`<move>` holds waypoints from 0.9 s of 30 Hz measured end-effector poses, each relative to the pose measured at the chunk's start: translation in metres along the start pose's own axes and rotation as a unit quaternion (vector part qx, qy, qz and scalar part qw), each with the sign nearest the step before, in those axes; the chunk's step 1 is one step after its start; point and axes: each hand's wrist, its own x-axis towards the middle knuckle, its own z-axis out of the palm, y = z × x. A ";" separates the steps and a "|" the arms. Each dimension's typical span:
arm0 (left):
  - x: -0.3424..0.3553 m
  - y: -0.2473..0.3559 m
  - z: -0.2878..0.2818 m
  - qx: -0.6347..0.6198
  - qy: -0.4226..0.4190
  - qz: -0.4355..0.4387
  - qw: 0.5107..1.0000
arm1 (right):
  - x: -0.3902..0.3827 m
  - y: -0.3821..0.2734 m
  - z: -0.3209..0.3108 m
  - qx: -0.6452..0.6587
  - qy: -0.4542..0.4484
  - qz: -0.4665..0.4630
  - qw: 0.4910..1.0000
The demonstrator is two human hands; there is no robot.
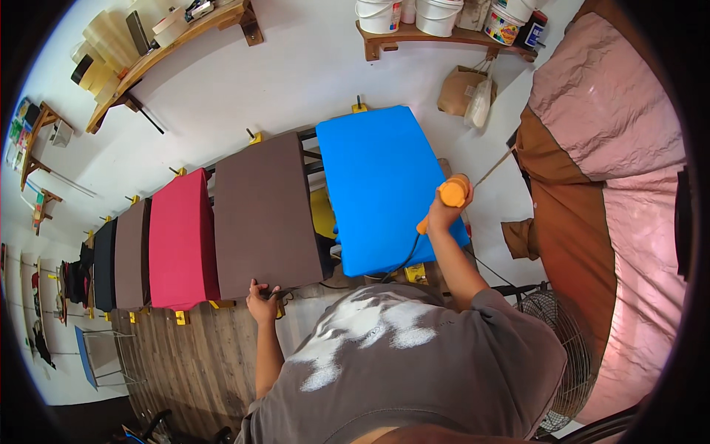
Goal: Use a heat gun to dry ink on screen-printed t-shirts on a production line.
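Note:
My right hand [446, 212] is wrapped around an orange heat gun [453, 191], above the right side of a blue fabric-covered board [381, 177]. A dark cord [409, 255] hangs from the bottom of its handle. At the near edge of a brown fabric-covered board [259, 214], my left hand [262, 303] has its fingers bent around what looks like a dark stretch of the cord. Part of that grip is hidden. Yellow brackets [416, 273] show at the ends of the boards.
Further left stand a red board [177, 240], another brown one [132, 255] and a black one [104, 263]. A wire-caged fan [566, 355] is close on my right, beside brown and pink drapes [569, 222]. Wall shelves [444, 34] hold white buckets.

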 end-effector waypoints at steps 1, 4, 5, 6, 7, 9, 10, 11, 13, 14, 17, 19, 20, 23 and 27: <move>-0.001 0.006 -0.001 0.024 0.009 0.012 1.000 | -0.011 0.002 -0.002 -0.003 0.006 -0.003 1.000; 0.002 0.005 0.000 0.032 0.012 0.048 0.998 | -0.069 0.023 -0.010 0.045 -0.230 0.005 0.972; 0.002 0.006 0.001 0.030 0.008 0.053 0.998 | -0.097 0.024 -0.015 0.018 -0.334 0.028 0.942; 0.001 0.006 0.000 0.042 0.017 0.064 0.997 | -0.121 0.025 -0.020 0.002 -0.435 0.048 0.899; 0.003 0.007 0.001 0.055 0.026 0.077 0.995 | -0.137 0.024 -0.022 -0.013 -0.528 0.069 0.846; 0.001 -0.004 0.002 0.062 0.033 0.121 0.990 | -0.145 -0.048 -0.030 0.108 -0.678 0.028 0.727; 0.003 -0.008 0.003 0.069 0.036 0.170 0.982 | -0.139 -0.059 -0.033 0.107 -0.676 0.028 0.728; -0.001 -0.010 0.000 0.072 0.040 0.163 0.983 | -0.131 -0.066 -0.037 0.110 -0.694 0.000 0.711; -0.001 0.010 -0.004 0.085 0.041 0.227 0.969 | -0.116 -0.056 -0.041 0.138 -0.661 0.007 0.738; -0.003 0.011 -0.009 0.085 0.041 0.225 0.970 | -0.105 -0.051 -0.042 0.109 -0.587 -0.014 0.802; -0.004 0.017 -0.013 0.099 0.003 0.187 0.977 | -0.056 -0.017 -0.048 -0.014 -0.372 0.212 0.904; 0.001 0.027 -0.011 0.096 -0.003 0.151 0.984 | -0.018 0.050 -0.053 0.016 -0.113 0.019 0.993; -0.002 0.022 -0.011 0.097 -0.002 0.146 0.984 | -0.010 0.048 -0.055 0.016 -0.118 0.020 0.993; -0.004 0.018 -0.006 -0.005 -0.014 0.034 0.999 | 0.004 0.020 -0.052 0.038 0.023 0.048 0.998; -0.004 0.033 -0.012 -0.005 0.003 0.036 0.999 | -0.040 0.031 -0.044 0.017 -0.209 0.120 0.970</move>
